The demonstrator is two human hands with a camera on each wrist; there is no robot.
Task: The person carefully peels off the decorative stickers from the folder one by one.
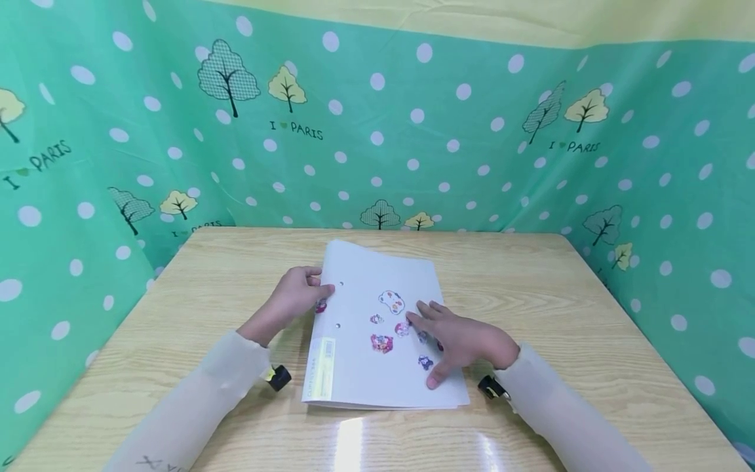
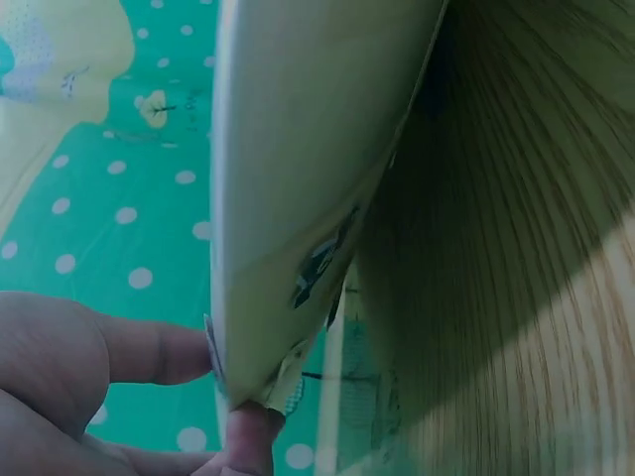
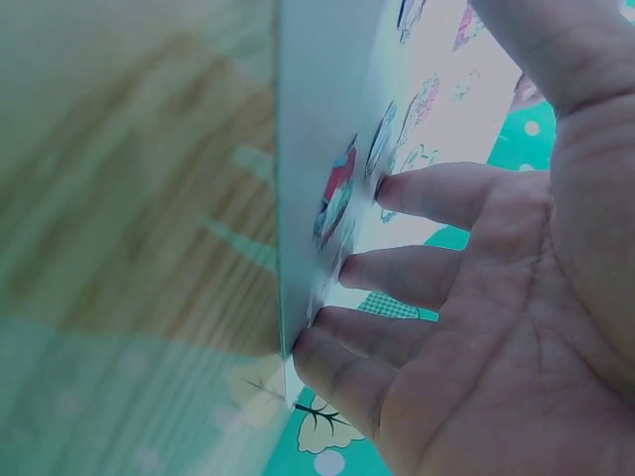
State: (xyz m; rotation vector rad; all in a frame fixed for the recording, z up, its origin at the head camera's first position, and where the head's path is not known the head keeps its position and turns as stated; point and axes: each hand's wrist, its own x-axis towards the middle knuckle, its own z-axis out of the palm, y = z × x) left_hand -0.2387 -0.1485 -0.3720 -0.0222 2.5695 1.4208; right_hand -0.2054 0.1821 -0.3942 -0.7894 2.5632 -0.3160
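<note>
A white binder folder (image 1: 371, 380) lies closed on the wooden table, its spine to the left. Several cartoon stickers (image 1: 382, 343) decorate the cover, and a yellowish label (image 1: 322, 370) runs along the lower spine side. My left hand (image 1: 295, 290) pinches the spine edge, thumb on the cover and fingers at the side. In the left wrist view, the thick spine (image 2: 288, 129) sits between thumb and finger. With fingers spread, my right hand (image 1: 463, 337) rests on the cover's right part. The right wrist view shows its fingertips (image 3: 397, 188) against the cover near stickers.
The wooden table (image 1: 236, 406) extends around the folder on all sides. A green dotted curtain (image 1: 377, 164) with printed trees hangs behind it and along both sides. Each wrist wears a small black camera; one (image 1: 278, 377) shows by the left sleeve.
</note>
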